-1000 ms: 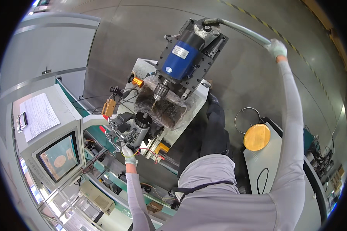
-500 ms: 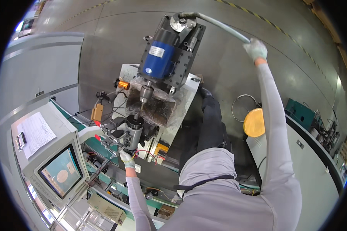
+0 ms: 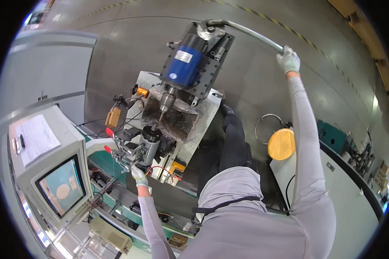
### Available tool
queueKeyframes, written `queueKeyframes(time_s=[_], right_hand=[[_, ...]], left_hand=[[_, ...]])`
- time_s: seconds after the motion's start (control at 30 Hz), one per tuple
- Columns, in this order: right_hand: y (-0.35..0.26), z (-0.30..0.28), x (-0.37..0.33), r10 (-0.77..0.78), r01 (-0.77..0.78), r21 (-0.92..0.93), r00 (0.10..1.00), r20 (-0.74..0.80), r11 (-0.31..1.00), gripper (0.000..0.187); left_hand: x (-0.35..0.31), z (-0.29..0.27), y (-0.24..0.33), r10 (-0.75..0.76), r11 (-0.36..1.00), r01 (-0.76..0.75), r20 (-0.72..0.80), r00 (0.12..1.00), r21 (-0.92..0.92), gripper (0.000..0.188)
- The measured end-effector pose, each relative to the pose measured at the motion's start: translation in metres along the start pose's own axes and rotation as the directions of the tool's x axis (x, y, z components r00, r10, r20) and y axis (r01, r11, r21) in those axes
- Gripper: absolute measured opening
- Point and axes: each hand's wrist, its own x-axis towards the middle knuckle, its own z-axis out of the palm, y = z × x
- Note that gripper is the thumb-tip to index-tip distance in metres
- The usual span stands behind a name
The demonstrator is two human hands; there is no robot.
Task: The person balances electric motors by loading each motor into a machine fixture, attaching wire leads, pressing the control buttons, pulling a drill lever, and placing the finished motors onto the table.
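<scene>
My right hand, in a pale glove, is closed round the end of a long bent metal lever. The lever runs from the far end of a machine with a blue motor. From the motor's near end a chuck with a thin bit points at a grey cylinder with a black top. A toggle clamp with red handle tips stands beside the cylinder. My gloved left hand is closed at the cylinder's lower end, next to thin red and yellow wires; its fingertips are partly hidden.
A plastic-lined tray of dark residue lies under the chuck. Left stands a monitor cabinet with a paper sheet on top. An orange lamp-like part is near the tray. A round yellow stool stands at right beside a cabinet.
The whole view has shifted slightly. My right hand still holds the lever's end, and my left hand stays at the cylinder's lower end. The chuck keeps about the same distance from the cylinder.
</scene>
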Motion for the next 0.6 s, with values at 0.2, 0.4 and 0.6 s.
queueKeyframes(time_s=[0.2, 0.4, 0.6], right_hand=[[-0.033, -0.037, 0.047, -0.080, 0.079, -0.097, 0.997, -0.006, 0.992, 0.072], [-0.025, 0.056, -0.078, -0.654, 0.615, -0.227, 0.728, -0.203, 0.755, 0.058], [-0.004, 0.078, -0.276, -0.424, 0.787, -0.137, 0.460, 0.780, 0.602, 0.054]], left_hand=[[-0.005, 0.012, 0.007, -0.044, 0.995, 0.050, 0.070, 0.997, -0.086, 0.053], [-0.013, -0.063, -0.080, 0.012, 0.934, -0.064, -0.147, 0.989, -0.352, 0.046], [-0.037, -0.220, -0.205, 0.128, 0.912, 0.146, -0.603, 0.787, 0.383, 0.062]])
